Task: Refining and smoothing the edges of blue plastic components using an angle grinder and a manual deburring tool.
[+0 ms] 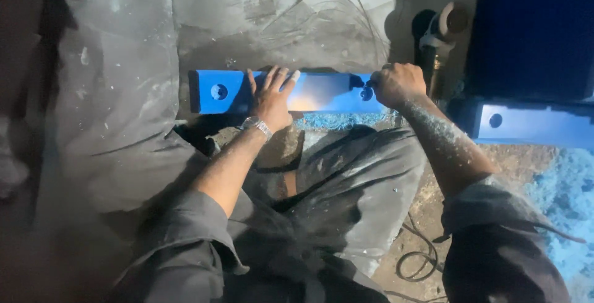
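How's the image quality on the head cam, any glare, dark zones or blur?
Head view: dim overall, with a bright warm glare patch on the blue bar between the left hand and right hand; left edge and top-right corner nearly black; second blue bar washed pale; trousers and floor soft, low detail.

Dim, dusty concrete floor [297, 12], blue shavings [566, 198]

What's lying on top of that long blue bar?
On the blue bar the left hand lies flat, fingers spread. The right hand is closed by a hole at the bar's end; what it grips is hidden. Blue shavings lie beneath.
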